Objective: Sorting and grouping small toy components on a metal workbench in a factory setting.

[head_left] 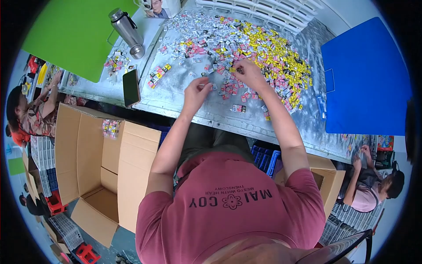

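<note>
A wide heap of small flat rectangular pieces (281,57), white, pink, yellow and black, spreads over the grey table (169,94). My right hand (250,75) reaches into the near side of the heap, its fingers pinched on a small yellow piece (233,69). To its left, my left hand (196,93) hovers low over the table with thumb and forefinger drawn together. A small white piece (214,87) shows by its fingertips; whether they grip it is unclear. A joined block of pieces (238,108) lies near the table's front edge.
Left of the heap are a block of pieces (159,75), a phone (131,88) and a steel flask (125,27). White plastic racks (268,13) stand behind. A blue panel (367,79) rises at right, a green one (70,35) at left. An open carton (88,154) stands below left.
</note>
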The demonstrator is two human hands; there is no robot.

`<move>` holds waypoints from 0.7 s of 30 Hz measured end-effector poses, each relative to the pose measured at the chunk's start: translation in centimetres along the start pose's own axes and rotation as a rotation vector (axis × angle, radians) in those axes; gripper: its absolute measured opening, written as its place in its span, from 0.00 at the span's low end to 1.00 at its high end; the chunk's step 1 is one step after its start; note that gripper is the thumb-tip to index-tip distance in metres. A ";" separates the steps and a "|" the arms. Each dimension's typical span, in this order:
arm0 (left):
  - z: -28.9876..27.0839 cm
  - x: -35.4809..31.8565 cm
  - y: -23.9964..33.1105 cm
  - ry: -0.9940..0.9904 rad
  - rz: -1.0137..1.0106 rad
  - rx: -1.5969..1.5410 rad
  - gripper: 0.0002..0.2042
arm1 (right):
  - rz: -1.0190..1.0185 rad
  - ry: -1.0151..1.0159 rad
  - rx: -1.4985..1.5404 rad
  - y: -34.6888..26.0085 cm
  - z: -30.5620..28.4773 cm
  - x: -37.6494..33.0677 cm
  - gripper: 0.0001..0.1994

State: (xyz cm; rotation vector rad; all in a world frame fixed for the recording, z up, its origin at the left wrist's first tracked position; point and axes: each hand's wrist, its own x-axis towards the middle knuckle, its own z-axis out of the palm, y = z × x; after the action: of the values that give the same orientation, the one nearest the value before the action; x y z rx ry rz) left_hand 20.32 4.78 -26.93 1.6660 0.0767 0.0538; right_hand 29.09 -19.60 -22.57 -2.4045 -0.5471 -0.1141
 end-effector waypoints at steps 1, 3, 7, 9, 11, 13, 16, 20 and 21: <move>0.9 0.5 0.3 -0.024 0.022 -0.018 0.15 | -0.033 -0.053 0.062 -1.2 0.3 -0.1 0.11; 3.0 1.7 0.8 -0.014 -0.011 -0.109 0.14 | -0.108 -0.052 0.056 -2.0 1.3 -0.1 0.11; 3.4 4.3 0.6 -0.023 -0.030 -0.101 0.11 | -0.195 -0.060 0.038 -2.7 3.4 0.7 0.11; 2.4 4.9 0.0 0.023 -0.052 -0.142 0.10 | -0.220 -0.069 0.050 -3.5 3.6 1.2 0.10; 0.5 5.6 -1.0 0.077 -0.010 -0.176 0.09 | -0.201 -0.070 0.074 -4.0 3.8 1.7 0.10; -1.9 5.4 -1.2 0.098 -0.021 -0.102 0.08 | -0.169 -0.073 0.050 -2.5 4.0 1.9 0.09; -4.7 4.1 -0.7 0.133 0.010 0.108 0.07 | -0.104 -0.053 0.009 -0.1 3.4 1.1 0.09; -7.8 2.6 -2.4 0.055 -0.038 0.416 0.07 | -0.086 0.112 -0.056 0.1 3.5 0.3 0.10; -8.0 2.3 -2.9 0.031 -0.021 0.425 0.07 | -0.081 0.165 -0.008 -0.2 3.4 0.2 0.10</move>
State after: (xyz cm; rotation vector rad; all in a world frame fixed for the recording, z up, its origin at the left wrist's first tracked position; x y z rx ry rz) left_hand 21.92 13.13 -29.03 2.0887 0.1364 0.0493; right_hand 29.02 -17.28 -25.09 -2.3543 -0.5681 -0.3467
